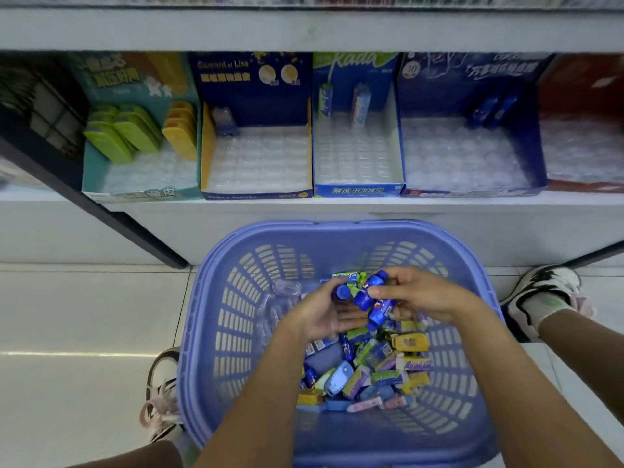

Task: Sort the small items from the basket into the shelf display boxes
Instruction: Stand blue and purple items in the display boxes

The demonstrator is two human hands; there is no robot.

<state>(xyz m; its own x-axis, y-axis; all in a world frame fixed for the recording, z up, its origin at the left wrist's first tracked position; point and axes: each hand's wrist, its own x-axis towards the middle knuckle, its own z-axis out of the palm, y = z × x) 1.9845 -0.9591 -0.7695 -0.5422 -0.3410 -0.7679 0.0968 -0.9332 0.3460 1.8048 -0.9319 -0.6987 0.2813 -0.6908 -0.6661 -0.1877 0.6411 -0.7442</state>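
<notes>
White shelf (304, 205), with a second shelf board (304, 28) above it. Dark slanting upright (101, 211) at left. Glossy pale floor tiles (84, 309) with thin grout lines. One bright light streak (84, 353) reflected at left.

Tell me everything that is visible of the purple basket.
The basket is lilac plastic, rounded-rectangular, with a thick rim and slotted walls. It stands upright on the pale tiled floor before the shelf. Small colourful packets lie heaped in its bottom. The left hand and right hand reach inside, holding blue bottle-shaped items above the heap.
</notes>
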